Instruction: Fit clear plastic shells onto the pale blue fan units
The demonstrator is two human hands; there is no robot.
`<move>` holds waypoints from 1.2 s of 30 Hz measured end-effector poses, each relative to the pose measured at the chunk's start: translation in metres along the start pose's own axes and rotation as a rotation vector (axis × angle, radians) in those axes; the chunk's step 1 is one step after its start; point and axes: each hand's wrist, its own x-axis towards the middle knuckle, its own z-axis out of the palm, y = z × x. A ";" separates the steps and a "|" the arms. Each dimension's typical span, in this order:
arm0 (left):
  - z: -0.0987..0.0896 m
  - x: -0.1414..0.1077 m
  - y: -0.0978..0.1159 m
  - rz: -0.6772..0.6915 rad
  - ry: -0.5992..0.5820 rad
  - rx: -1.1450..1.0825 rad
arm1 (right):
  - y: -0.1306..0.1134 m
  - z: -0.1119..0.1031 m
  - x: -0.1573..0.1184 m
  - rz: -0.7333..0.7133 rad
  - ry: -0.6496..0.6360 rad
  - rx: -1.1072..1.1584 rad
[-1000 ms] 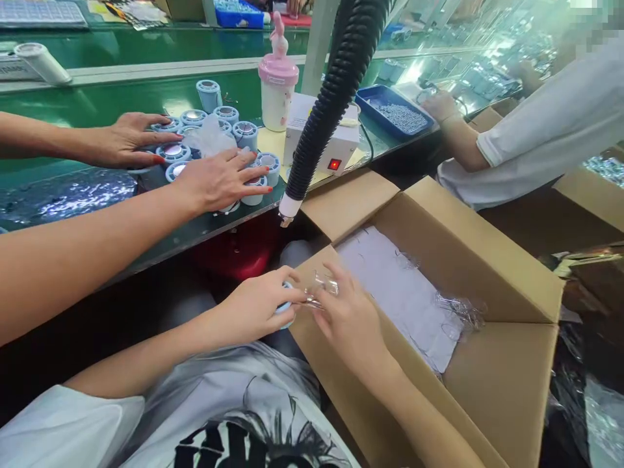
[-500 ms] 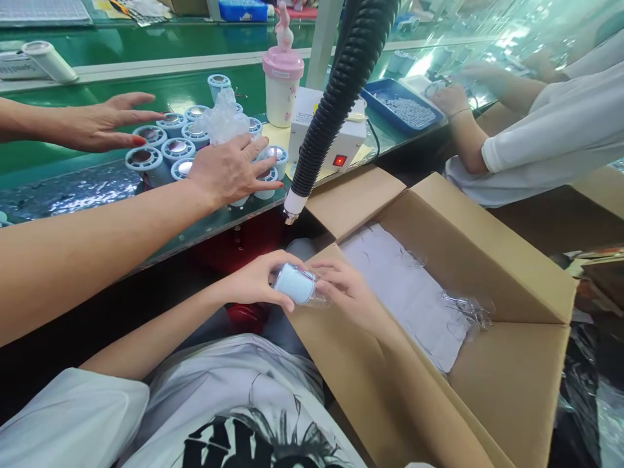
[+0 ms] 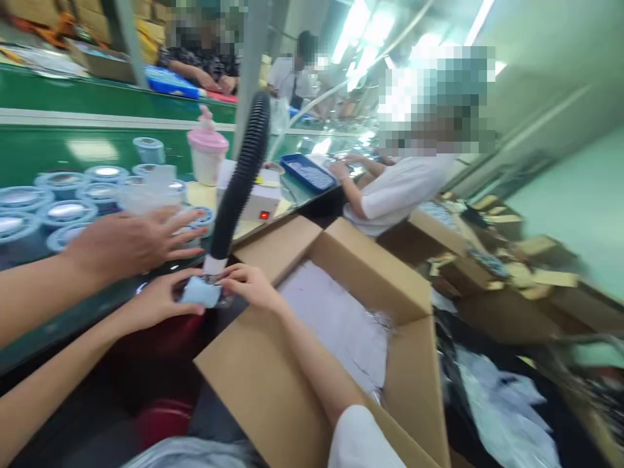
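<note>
My left hand (image 3: 155, 305) is closed around a light blue cylinder (image 3: 203, 292), thumb below and fingers above. At its right end my right hand (image 3: 251, 286) has its fingers pinched together; what they hold is too blurred to name, though some clear plastic shows beneath them. Right above the cylinder is the white-tipped nozzle (image 3: 213, 266) of a black corrugated hose (image 3: 242, 175), close to my right fingertips. Whether it touches the cylinder, I cannot tell. Another person's hand (image 3: 134, 240) reaches in from the left, fingers spread, over several similar blue cylinders (image 3: 65, 213).
An open cardboard box (image 3: 414, 390) with a white sheet (image 3: 336, 325) inside stands at my right. On the green bench are a pink-lidded cup (image 3: 207, 153), a white device (image 3: 253, 195) with a lit red switch, and a blue tray (image 3: 292, 170). A co-worker (image 3: 400, 195) sits beyond.
The view has swung up and to the right. My hands have brought the blue cylinder up to the hose nozzle. One of the other person's two hands has left the view.
</note>
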 end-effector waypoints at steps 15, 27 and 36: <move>0.047 -0.058 0.026 -0.062 -0.089 -0.394 | -0.016 -0.003 -0.077 -0.020 -0.113 0.230; 0.049 -0.103 0.053 0.052 -0.243 -0.444 | -0.042 0.009 -0.135 -0.126 -0.124 -0.055; 0.048 -0.110 0.058 0.106 -0.235 -0.385 | -0.054 0.010 -0.138 0.111 -0.154 0.188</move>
